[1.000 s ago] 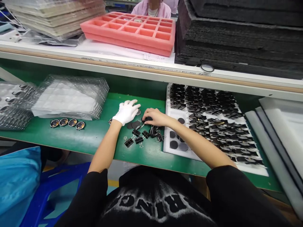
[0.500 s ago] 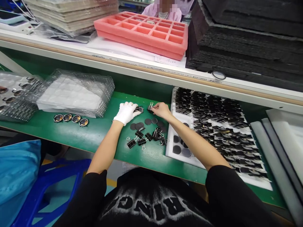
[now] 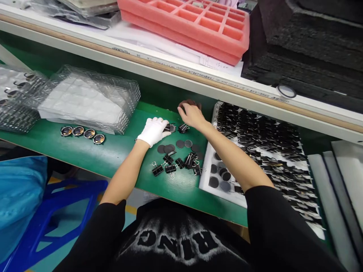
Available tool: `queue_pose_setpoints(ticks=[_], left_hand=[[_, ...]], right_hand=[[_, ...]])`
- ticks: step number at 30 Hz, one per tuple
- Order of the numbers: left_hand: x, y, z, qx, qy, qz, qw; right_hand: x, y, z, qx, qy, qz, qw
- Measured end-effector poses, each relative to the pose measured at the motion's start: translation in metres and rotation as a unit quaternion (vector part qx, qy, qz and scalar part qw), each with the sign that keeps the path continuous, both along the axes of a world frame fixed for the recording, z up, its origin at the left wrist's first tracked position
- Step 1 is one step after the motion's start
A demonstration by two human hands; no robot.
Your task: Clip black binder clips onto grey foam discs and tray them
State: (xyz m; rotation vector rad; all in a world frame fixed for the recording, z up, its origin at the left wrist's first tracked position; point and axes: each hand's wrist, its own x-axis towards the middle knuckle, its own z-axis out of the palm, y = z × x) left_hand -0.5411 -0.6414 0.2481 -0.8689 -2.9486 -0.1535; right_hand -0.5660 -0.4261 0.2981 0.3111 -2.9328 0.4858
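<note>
At frame centre, the gloved left hand pinches a small round disc at its fingertips on the green bench. Just right of it lies a black binder clip. The bare right hand reaches above the clip toward a dark object; I cannot tell its grip. The black shirt at lower centre shows the letters "RING".

The black garment on the person's chest bears large white letters, upside down from this view, reading "RING" (its outer letters are cut off). Handwritten figures on the paper slip under the pink tray are too small to read.
</note>
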Motion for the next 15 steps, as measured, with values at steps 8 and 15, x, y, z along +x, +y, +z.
queue_pose_setpoints(ticks=[8,15], left_hand=[[0.006,0.001,0.005,0.034,-0.035,0.014,0.999],[0.013,0.014,0.001,0.07,-0.064,0.015,0.995]], right_hand=[[-0.014,-0.015,-0.046,-0.073,-0.161,-0.16,0.971],[-0.017,-0.002,-0.07,-0.059,-0.1,-0.221,0.968]])
